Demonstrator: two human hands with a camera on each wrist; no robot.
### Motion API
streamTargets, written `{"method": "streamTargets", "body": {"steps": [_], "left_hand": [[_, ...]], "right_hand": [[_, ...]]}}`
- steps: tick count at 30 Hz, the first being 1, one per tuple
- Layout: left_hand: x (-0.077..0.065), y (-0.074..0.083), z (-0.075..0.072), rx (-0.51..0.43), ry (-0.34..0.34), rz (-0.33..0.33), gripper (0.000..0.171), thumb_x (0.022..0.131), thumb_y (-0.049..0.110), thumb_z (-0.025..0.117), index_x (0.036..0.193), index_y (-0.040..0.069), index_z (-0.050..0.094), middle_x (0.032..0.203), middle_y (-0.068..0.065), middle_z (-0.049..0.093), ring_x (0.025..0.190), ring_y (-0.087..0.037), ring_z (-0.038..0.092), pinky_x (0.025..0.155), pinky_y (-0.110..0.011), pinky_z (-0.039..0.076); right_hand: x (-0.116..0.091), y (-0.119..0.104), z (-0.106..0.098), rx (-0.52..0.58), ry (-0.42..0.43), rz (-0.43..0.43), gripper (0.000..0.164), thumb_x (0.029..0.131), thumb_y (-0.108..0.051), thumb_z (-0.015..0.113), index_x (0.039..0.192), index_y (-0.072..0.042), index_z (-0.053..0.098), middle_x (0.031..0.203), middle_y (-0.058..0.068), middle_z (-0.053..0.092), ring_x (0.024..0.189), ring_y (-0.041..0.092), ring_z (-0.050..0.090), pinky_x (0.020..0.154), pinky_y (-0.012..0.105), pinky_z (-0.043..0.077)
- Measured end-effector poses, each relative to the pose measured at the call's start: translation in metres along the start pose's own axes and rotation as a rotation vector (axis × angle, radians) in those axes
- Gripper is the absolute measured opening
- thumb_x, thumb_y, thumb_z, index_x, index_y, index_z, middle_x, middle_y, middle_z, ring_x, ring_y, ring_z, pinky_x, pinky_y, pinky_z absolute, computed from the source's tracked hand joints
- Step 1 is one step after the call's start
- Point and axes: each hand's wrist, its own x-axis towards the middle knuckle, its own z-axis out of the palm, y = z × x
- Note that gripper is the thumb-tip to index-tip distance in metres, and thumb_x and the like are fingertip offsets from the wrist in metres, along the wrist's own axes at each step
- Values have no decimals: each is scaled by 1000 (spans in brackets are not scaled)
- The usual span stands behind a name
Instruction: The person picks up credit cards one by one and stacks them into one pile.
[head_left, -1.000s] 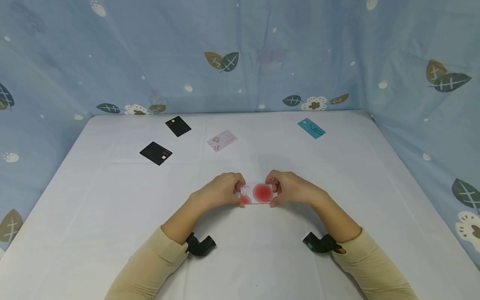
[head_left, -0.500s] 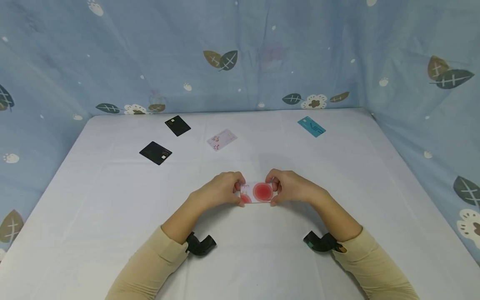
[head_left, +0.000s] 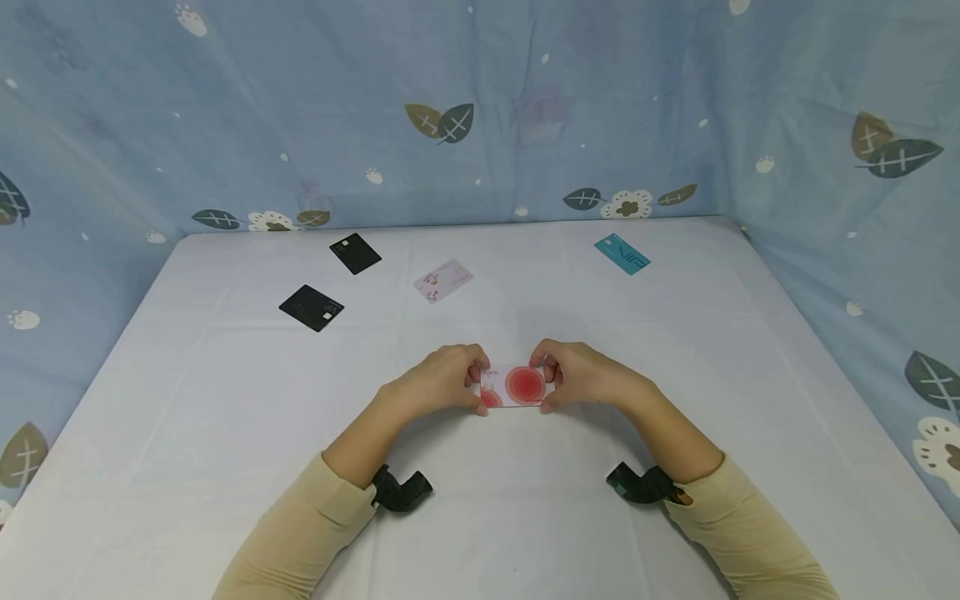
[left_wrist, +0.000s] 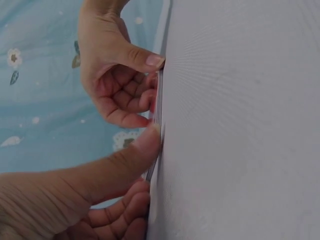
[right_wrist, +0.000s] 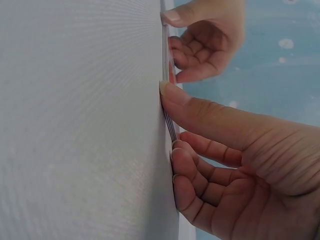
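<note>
In the head view a small stack of cards (head_left: 523,386) lies at the middle of the white table, its top card pale with red circles. The left hand (head_left: 444,379) grips the stack's left end between thumb and curled fingers. At the opposite end the right hand (head_left: 588,374) pinches it the same way. Both wrist views look along the table at the stack's layered edge (right_wrist: 166,55), where several thin cards show one on another. Thumbs are on the near side, the other fingers on the far side. Part of each short end is hidden behind the fingers.
Beyond the hands lie two black cards (head_left: 311,308) at the left, a pale pink flowered card (head_left: 443,281) near the centre and a blue VIP card (head_left: 622,254) at the right. A blue patterned curtain (head_left: 510,117) borders the table's back and sides.
</note>
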Motion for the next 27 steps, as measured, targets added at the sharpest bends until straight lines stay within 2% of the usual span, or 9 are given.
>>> {"method": "streamTargets", "body": {"steps": [8, 11, 15, 17, 24, 27], "left_hand": [[-5, 1, -8, 20, -38, -35, 60, 67, 21, 86, 117, 2, 59, 89, -2, 57, 81, -16, 50, 73, -28, 43], [-5, 1, -8, 61, -13, -3, 60, 69, 24, 85, 120, 3, 59, 92, -2, 58, 82, -14, 49, 74, -27, 43], [-5, 5, -8, 82, 56, 96, 61, 72, 28, 82, 123, 5, 58, 96, 0, 60, 82, -13, 51, 75, -27, 44], [-4, 9, -10, 56, 86, 132, 62, 73, 29, 82, 125, 6, 57, 98, 0, 60, 83, -14, 52, 74, -28, 44], [0, 19, -14, 3, 135, 145, 68, 77, 31, 79, 135, 10, 50, 106, -5, 59, 91, -19, 55, 74, -28, 46], [4, 23, -14, -10, 192, 180, 69, 77, 35, 78, 136, 13, 50, 107, -6, 60, 91, -17, 55, 73, -28, 46]], "right_hand": [[-1, -2, -7, 32, -47, 29, 57, 68, -13, 84, 115, -3, 54, 87, 7, 54, 76, 18, 51, 67, 28, 47], [-2, 2, -12, 31, -38, 39, 59, 70, -14, 84, 119, -2, 53, 89, 7, 55, 78, 18, 52, 69, 28, 48], [-3, 8, -18, 9, 8, 9, 58, 72, -15, 82, 121, -2, 54, 90, 7, 57, 79, 18, 52, 69, 28, 48], [-4, 10, -21, 2, 38, -11, 57, 73, -16, 81, 121, -2, 54, 91, 7, 58, 79, 17, 52, 69, 28, 48], [-14, 16, -28, 13, 169, -12, 60, 75, -21, 80, 126, -3, 52, 96, 9, 57, 81, 19, 52, 67, 28, 47], [-18, 18, -31, 15, 234, -20, 63, 76, -22, 80, 128, -5, 51, 98, 10, 58, 82, 20, 52, 68, 29, 47]]}}
